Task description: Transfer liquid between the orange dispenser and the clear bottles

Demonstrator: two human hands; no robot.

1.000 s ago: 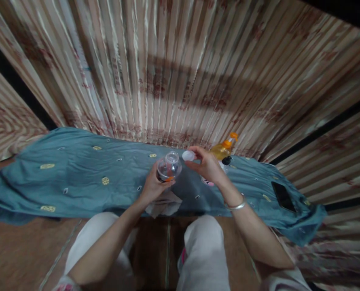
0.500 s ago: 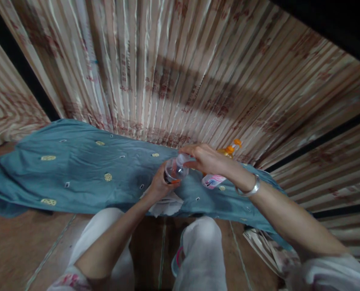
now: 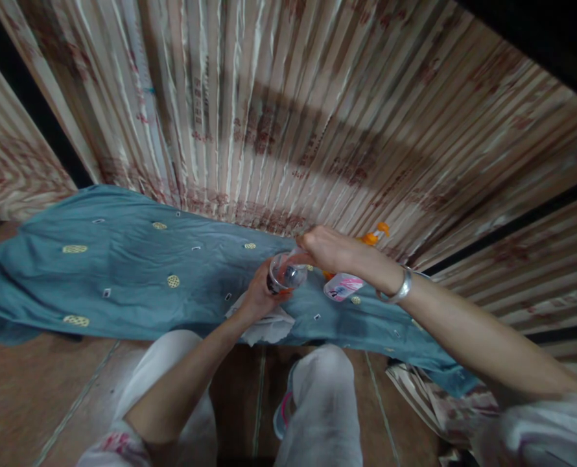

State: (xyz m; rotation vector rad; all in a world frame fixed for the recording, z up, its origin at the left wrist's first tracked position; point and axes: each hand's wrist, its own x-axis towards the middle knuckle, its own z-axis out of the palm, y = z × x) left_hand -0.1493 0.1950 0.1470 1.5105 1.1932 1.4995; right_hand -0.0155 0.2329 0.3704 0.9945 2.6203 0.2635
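My left hand [image 3: 260,290] is wrapped round a clear plastic cup [image 3: 279,275], its open rim tilted towards me. My right hand [image 3: 320,248], with a silver bangle on its wrist, is closed at the cup's upper right. Its fingertips pinch a pale, translucent piece [image 3: 297,254] at the cup's mouth; its exact kind is unclear. Below the cup, a crumpled white cloth or tissue [image 3: 269,326] lies on the blue-green cloth [image 3: 133,279]. Partly behind my right forearm is a bottle with an orange pump top [image 3: 376,232], its body mostly hidden.
Next to the bottle lies a white and pink printed packet or container [image 3: 343,287]. The blue-green cloth covers a long, low surface before my knees. Behind it hangs a striped, pleated curtain [image 3: 269,117] between dark poles [image 3: 35,110]. Brown floor tiles [image 3: 84,389] show below.
My right hand has closed more tightly and tipped downwards at the cup's mouth, with the translucent piece lower against it. The cup has shifted slightly to the right and its opening shows more.
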